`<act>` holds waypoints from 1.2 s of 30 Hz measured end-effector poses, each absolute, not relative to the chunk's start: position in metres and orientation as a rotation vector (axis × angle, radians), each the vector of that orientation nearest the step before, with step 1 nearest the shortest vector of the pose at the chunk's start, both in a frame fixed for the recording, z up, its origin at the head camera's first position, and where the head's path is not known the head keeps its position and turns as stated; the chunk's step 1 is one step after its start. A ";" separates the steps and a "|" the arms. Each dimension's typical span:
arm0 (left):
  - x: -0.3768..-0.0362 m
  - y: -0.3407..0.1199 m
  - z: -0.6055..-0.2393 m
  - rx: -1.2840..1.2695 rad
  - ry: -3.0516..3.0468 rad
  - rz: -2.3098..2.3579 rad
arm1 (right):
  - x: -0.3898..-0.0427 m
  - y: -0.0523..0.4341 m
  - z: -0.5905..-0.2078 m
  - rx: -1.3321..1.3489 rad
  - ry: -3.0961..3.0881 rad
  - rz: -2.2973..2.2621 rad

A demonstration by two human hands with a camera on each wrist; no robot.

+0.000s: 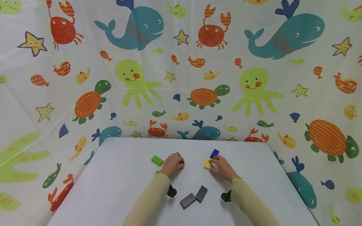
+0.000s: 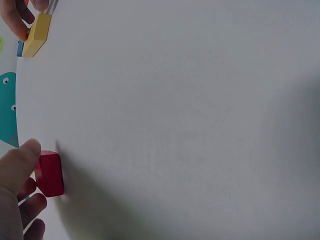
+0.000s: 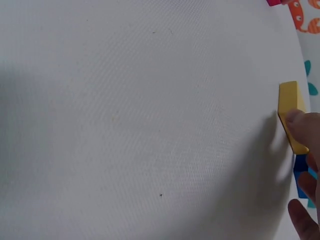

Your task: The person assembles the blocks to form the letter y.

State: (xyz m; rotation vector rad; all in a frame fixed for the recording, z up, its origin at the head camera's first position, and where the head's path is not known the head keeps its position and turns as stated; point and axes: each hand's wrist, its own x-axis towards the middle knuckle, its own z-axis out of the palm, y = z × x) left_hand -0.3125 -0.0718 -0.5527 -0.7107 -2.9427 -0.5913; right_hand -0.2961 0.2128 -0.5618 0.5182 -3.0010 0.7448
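Note:
At the middle of the table, my left hand (image 1: 172,164) pinches a red block (image 2: 50,174) between thumb and fingers. The block shows only partly past the fingers in the head view. To the right, my right hand (image 1: 222,168) grips a yellow block (image 1: 207,164) at its right side, the thumb lying on its face in the right wrist view. A blue block (image 1: 214,153) lies just behind the yellow one, close to the right fingers; whether the two blocks touch is hard to tell. My right fingers are partly cut off in the right wrist view.
Left of my left hand lies a green block (image 1: 157,160), with another green block (image 1: 157,172) mostly hidden by the hand. Two dark grey blocks (image 1: 188,201) lie between my forearms on the white table (image 1: 118,175). A sea-animal cloth (image 1: 175,94) hangs behind.

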 end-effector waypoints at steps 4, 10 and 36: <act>-0.312 -0.071 -0.552 -0.698 -2.982 -0.642 | -0.297 0.211 -0.566 0.509 -2.989 0.763; -0.311 -0.070 -0.552 -0.729 -3.025 -0.730 | -0.297 0.204 -0.568 0.472 -2.955 0.869; -0.310 -0.042 -0.558 -0.826 -2.904 -0.949 | -0.308 0.210 -0.558 0.110 -3.067 0.987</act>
